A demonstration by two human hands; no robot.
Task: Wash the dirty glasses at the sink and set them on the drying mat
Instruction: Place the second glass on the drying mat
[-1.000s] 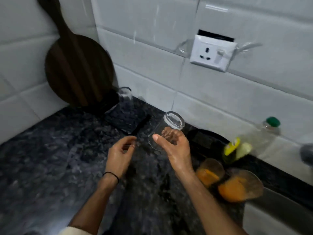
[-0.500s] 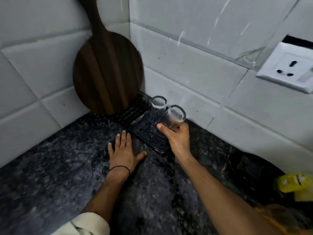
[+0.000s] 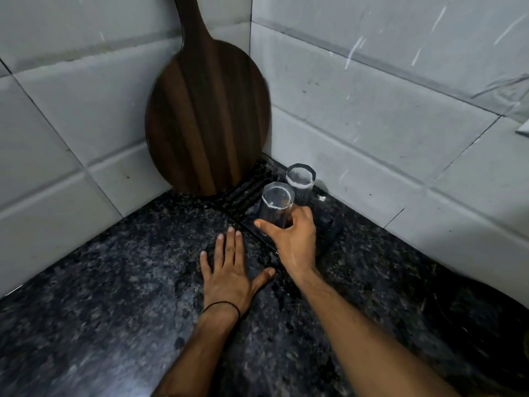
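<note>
**Clerk:** First item?
**Checker:** Right hand (image 3: 292,242), wet, with fingers and thumb curled round the lower part of a clear tumbler (image 3: 276,207). The tumbler is held on end at the near part of the black ribbed drying mat (image 3: 329,227). Whether it touches the mat cannot be told.
**Clerk:** Beside it?
**Checker:** Second tumbler (image 3: 300,181), standing on the mat just behind the first.
**Clerk:** Other hand?
**Checker:** Left hand (image 3: 226,276), flat on the counter near the mat's edge, fingers straight and spread. Thin black band (image 3: 221,305) at the wrist.
**Clerk:** Surface and room?
**Checker:** Black speckled granite countertop (image 3: 114,282), wet in patches. Round dark wooden paddle board (image 3: 206,118), leaning in the corner behind the mat. Pale grey wall tiles (image 3: 372,124), streaked.
</note>
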